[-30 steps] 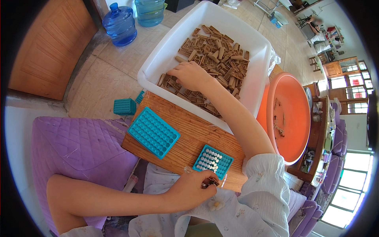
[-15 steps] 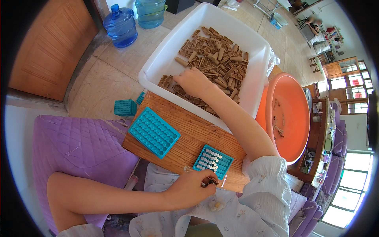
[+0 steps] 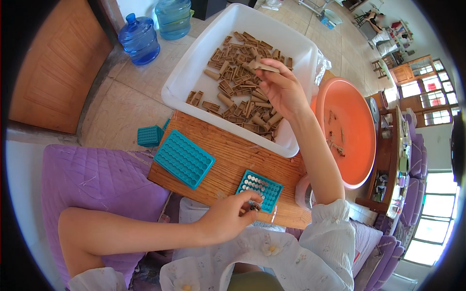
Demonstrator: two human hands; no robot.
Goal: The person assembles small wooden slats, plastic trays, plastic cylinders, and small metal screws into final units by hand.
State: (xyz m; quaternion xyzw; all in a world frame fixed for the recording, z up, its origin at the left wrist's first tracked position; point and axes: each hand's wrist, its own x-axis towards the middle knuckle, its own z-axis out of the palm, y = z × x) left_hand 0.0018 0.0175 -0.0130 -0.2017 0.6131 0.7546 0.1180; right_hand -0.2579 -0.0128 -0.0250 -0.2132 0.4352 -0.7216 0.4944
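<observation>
My right hand (image 3: 285, 92) is raised over the white tub (image 3: 180, 86), its fingers pinching a light-brown, trough-shaped piece (image 3: 268, 67). Beneath it, many similar brown pieces (image 3: 238, 77) lie heaped in the tub. My left hand (image 3: 224, 217) is closed around something small and dark (image 3: 255, 207), too covered by the fingers to name. It hovers at the near left edge of a small teal tray (image 3: 273, 192), where round silvery discs (image 3: 253, 182) fill part of the wells. Farther left on the wooden bench lies a larger teal tray (image 3: 185, 157) with rows of round wells.
An orange basin (image 3: 357, 131) with some debris stands right of the tub. Stacked teal trays (image 3: 149, 136) and a purple quilted cushion (image 3: 102, 179) are at the left. Blue water jugs (image 3: 140, 40) stand on the floor. A clear jar (image 3: 304, 191) sits by my right forearm.
My right hand has risen from the tub's near left area, moving right with a brown piece in its fingers. My left hand has shifted slightly up and left, over the small tray's edge.
</observation>
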